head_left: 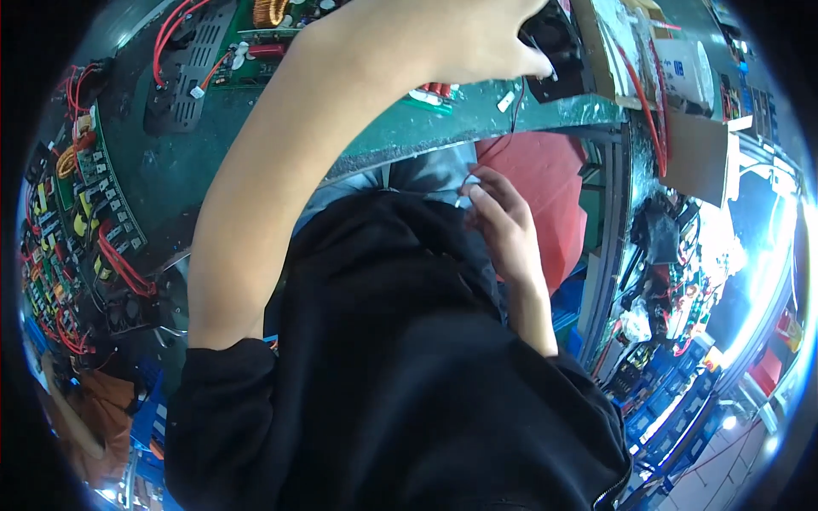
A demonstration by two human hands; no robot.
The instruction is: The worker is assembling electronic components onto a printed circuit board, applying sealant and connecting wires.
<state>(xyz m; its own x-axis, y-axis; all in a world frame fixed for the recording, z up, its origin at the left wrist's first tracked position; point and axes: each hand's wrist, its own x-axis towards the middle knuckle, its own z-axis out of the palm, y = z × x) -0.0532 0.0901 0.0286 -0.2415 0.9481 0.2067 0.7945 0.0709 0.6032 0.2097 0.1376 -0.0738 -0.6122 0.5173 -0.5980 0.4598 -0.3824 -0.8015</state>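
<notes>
My left arm stretches across the bench, and my left hand (477, 38) reaches a black square part (558, 81) that looks like a cooling fan. Its thumb and fingers close on the fan's near left edge; the fingertips are partly cut off by the top of the view. From the fan a thin dark red wire (515, 119) hangs over the bench edge to my right hand (507, 217). That hand is in front of my lap, thumb and fingers pinched on the wire's end, where a small white tip shows.
A green circuit board (247, 68) with a copper coil lies behind my left forearm, beside a slotted metal plate (200, 72). More boards (106, 183) line the left. Cardboard boxes (694, 157) stand right. A red sheet-like thing (545, 196) is below the bench edge. Another person (106, 409) is lower left.
</notes>
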